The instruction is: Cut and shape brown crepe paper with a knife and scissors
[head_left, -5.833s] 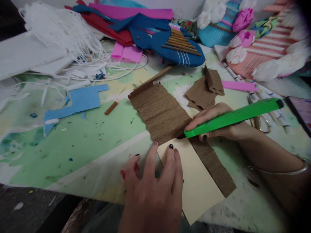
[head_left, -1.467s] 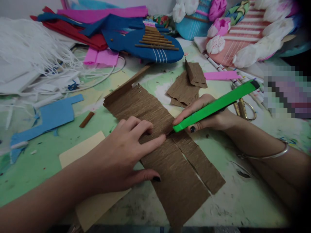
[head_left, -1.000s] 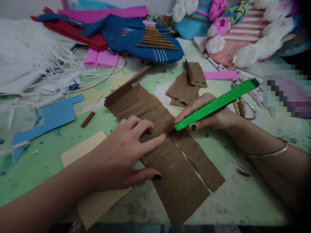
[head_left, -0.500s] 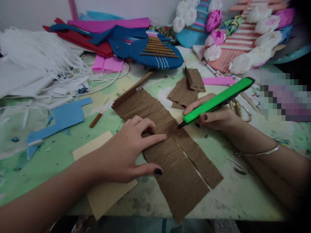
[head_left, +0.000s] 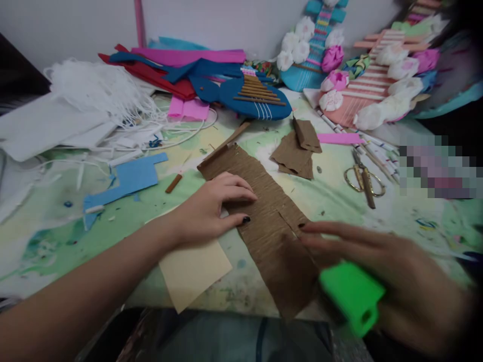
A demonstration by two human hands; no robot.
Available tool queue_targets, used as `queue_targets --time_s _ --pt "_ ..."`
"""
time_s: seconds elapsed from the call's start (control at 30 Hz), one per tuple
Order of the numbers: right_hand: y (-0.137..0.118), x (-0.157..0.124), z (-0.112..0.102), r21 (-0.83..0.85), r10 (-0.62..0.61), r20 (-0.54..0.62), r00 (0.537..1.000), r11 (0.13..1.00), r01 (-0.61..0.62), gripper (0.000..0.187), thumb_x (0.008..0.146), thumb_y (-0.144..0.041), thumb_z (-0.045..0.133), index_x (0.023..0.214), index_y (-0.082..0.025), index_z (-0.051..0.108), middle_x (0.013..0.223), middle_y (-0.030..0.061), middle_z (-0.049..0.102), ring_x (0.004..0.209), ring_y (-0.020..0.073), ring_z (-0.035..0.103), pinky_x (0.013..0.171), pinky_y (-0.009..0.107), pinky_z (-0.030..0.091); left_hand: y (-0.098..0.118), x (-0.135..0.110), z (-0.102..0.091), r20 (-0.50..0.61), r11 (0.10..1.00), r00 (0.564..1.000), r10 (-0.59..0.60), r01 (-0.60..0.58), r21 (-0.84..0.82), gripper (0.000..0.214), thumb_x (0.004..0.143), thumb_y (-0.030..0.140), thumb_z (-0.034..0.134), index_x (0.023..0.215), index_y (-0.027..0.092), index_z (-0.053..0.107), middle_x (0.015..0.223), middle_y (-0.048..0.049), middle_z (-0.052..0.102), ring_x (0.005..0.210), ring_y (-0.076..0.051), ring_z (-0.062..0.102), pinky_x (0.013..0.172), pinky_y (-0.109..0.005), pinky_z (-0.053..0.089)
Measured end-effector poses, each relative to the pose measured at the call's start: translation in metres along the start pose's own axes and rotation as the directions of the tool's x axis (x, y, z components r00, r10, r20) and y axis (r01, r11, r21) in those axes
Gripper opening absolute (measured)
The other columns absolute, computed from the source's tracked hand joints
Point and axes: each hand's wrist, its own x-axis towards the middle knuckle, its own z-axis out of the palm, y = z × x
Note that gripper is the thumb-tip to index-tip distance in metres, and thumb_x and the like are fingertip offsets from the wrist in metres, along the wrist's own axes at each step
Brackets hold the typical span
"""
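A long sheet of brown crepe paper (head_left: pixel 264 211) lies on the paint-stained table (head_left: pixel 124 221), slit partway along its right side. My left hand (head_left: pixel 211 208) rests on its left edge, fingers curled and pressing down, thumb stretched along the paper. My right hand (head_left: pixel 381 271) is blurred near the table's front edge, over the narrow cut strip. It grips a green utility knife (head_left: pixel 352 296) whose butt end points at the camera, with the index finger stretched out over the paper. A cream card (head_left: pixel 194 269) lies under my left wrist.
Brown paper scraps (head_left: pixel 298 151) and gold-handled scissors (head_left: pixel 364 178) lie to the right. A blue paper cutout (head_left: pixel 128 176), white fringe (head_left: pixel 98 90), coloured crepe sheets (head_left: pixel 188 65) and flower-decorated craft pieces (head_left: pixel 339 75) crowd the back.
My right hand has pulled the green knife away from the cut and back toward the front edge. The view has tilted up. My left hand stays on the paper.
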Motion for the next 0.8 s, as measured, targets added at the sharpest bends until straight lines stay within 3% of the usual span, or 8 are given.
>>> queue_targets --time_s 0.03,0.1,0.17,0.23,0.33,0.57,0.8 --pt "-0.01 -0.008 0.008 -0.01 -0.024 0.054 0.998 1.0 0.024 0.057 0.079 -0.015 0.046 0.135 -0.026 0.052 0.139 0.0009 0.054 0.106 0.0202 0.066 0.079 0.025 0.06 -0.001 0.0 0.001 0.011 1.0 1.0 0.001 -0.001 0.014 0.029 0.079 0.021 0.068 0.107 0.018 0.065 0.11 -0.0083 0.063 0.107 -0.023 0.054 0.095 -0.04 0.043" --pt "-0.028 -0.019 0.024 -0.064 -0.113 0.138 0.984 0.99 0.122 0.067 0.074 -0.01 0.042 0.142 -0.013 0.043 0.145 0.007 0.043 0.111 0.0213 0.064 0.071 0.025 0.061 -0.003 0.0 0.001 0.022 0.999 1.0 -0.001 0.0 0.04 0.031 0.077 0.025 0.071 0.107 0.017 0.064 0.111 -0.0085 0.062 0.107 -0.023 0.053 0.095 -0.04 0.042" --pt "-0.042 -0.021 0.035 -0.14 -0.113 0.109 0.988 0.982 0.127 0.063 0.074 -0.003 0.036 0.135 -0.009 0.05 0.141 0.0099 0.047 0.089 0.0176 0.072 0.057 0.024 0.059 -0.005 0.0 0.002 0.023 0.999 1.0 -0.002 0.001 0.05 0.027 0.077 0.024 0.071 0.102 0.017 0.064 0.109 -0.0077 0.061 0.105 -0.022 0.053 0.094 -0.039 0.042" --pt "-0.049 -0.02 0.041 -0.162 -0.132 0.064 0.989 0.977 0.141 0.054 0.078 -0.002 0.034 0.125 -0.008 0.059 0.134 0.0105 0.054 0.078 0.0159 0.073 0.055 0.025 0.057 -0.005 0.0 0.002 0.024 0.999 1.0 -0.01 0.009 0.044 0.016 0.077 0.022 0.07 0.09 0.016 0.062 0.105 -0.0071 0.061 0.102 -0.021 0.053 0.089 -0.037 0.043" --pt "-0.051 -0.019 0.045 -0.124 -0.162 -0.02 0.987 0.98 0.158 0.04 0.085 -0.007 0.037 0.114 -0.007 0.066 0.126 0.0107 0.062 0.079 0.0163 0.072 0.059 0.026 0.057 -0.004 0.001 0.003 0.034 0.999 0.999 -0.024 0.023 0.042 0.011 0.078 0.017 0.066 0.075 0.016 0.056 0.101 -0.0072 0.059 0.098 -0.02 0.052 0.084 -0.035 0.043" --pt "-0.048 -0.02 0.05 -0.071 -0.141 -0.193 0.971 0.989 0.13 0.032 0.091 -0.012 0.037 0.094 -0.011 0.069 0.11 0.0102 0.072 0.067 0.018 0.07 0.051 0.031 0.053 -0.003 0.001 0.002 0.088 0.998 0.996 -0.027 0.022 0.059 0.013 0.085 0.017 0.056 0.073 0.017 0.053 0.105 -0.0075 0.055 0.101 -0.021 0.047 0.088 -0.038 0.038" --pt "-0.049 -0.02 0.043 -0.185 -0.23 -0.177 0.957 0.963 0.197 0.036 0.093 -0.005 0.034 0.087 -0.01 0.069 0.1 0.0144 0.074 0.067 0.0159 0.07 0.055 0.026 0.053 -0.008 0.0 0.005 0.108 0.992 0.994 -0.013 0.0 0.124 0.014 0.089 0.018 0.049 0.075 0.018 0.05 0.108 -0.0079 0.053 0.101 -0.022 0.045 0.089 -0.041 0.037"
